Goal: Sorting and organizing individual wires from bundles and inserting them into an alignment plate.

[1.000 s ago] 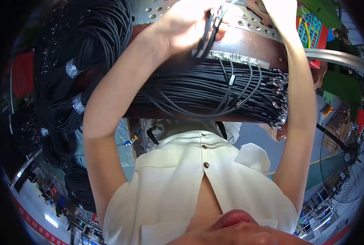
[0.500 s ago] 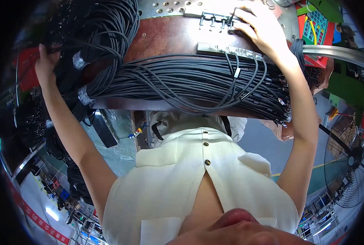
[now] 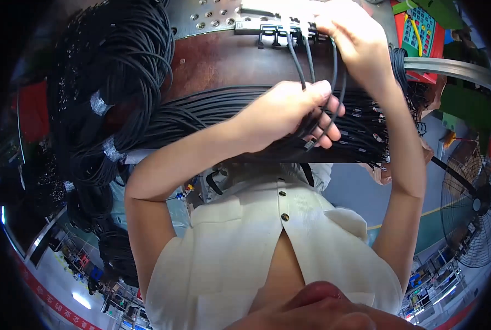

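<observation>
My left hand (image 3: 300, 107) is closed around a few black cables (image 3: 335, 63), which run up from it toward a metal fixture (image 3: 248, 27) with black clips (image 3: 272, 36). The lower cable ends hang past the fingers above the bundle. At the fixture's right end, my right hand (image 3: 358, 41) has its fingers curled onto it beside the cable tops. Strong glare and the fingers hide exactly what sits under the right fingertips. Below the hands, a thick bundle of black cables (image 3: 201, 110) lies across the brown work surface (image 3: 218, 63).
Large coils of black cable (image 3: 141, 60) are heaped at the left, tied with silvery wraps (image 3: 98, 103). A perforated metal plate (image 3: 204, 16) lies at the far side. To the right are a red device with a green keypad (image 3: 421, 33), a metal rail (image 3: 449, 66) and a black fan (image 3: 476, 203).
My left hand has come from the far-left coils to the middle and grips cables. The metal block with cables has left its spot before the fixture. My right hand stays at the fixture.
</observation>
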`<state>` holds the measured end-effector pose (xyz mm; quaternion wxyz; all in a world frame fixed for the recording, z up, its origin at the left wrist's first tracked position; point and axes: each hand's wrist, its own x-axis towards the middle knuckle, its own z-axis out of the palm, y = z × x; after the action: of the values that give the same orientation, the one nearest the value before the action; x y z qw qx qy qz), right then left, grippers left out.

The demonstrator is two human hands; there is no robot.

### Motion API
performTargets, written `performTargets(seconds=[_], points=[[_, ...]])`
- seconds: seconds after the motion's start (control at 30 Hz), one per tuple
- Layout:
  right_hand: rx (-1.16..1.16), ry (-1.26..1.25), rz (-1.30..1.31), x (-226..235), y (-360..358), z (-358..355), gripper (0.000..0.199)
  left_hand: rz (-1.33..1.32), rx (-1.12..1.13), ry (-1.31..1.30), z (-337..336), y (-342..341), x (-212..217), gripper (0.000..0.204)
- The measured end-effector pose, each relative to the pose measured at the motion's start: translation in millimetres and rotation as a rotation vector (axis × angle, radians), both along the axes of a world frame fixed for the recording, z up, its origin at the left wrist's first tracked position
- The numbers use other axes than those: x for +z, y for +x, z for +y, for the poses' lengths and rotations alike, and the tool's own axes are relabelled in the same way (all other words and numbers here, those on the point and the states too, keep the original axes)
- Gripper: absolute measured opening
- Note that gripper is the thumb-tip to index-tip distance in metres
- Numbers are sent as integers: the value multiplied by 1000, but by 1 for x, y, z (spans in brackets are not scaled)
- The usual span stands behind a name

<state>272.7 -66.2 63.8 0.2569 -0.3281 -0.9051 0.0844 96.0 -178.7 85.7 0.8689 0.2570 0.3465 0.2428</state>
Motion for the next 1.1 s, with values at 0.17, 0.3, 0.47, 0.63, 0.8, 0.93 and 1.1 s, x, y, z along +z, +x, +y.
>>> performTargets(seconds=[0.17,0.3,0.47,0.63,0.8,0.93,1.1], points=[[112,-372,383,8,-19,63,26,72,212,112,88,-30,-3,33],[57,-317,291,8,-25,66,25,292,150,774,151,-49,-12,20],[-23,-228,141,8,-32,66,25,-219,244,543,165,-61,-56,22],[-132,-130,-6,10,-29,67,25,149,242,414,160,-67,-28,23],[-239,-19,-145,7,-25,68,25,935,208,1363,165,-80,-31,23],[-203,148,-256,6,-29,68,26,1273,297,1700,171,-77,-44,26],[-394,-231,-243,-4,-35,75,27,1203,353,1563,170,-61,-37,26]])
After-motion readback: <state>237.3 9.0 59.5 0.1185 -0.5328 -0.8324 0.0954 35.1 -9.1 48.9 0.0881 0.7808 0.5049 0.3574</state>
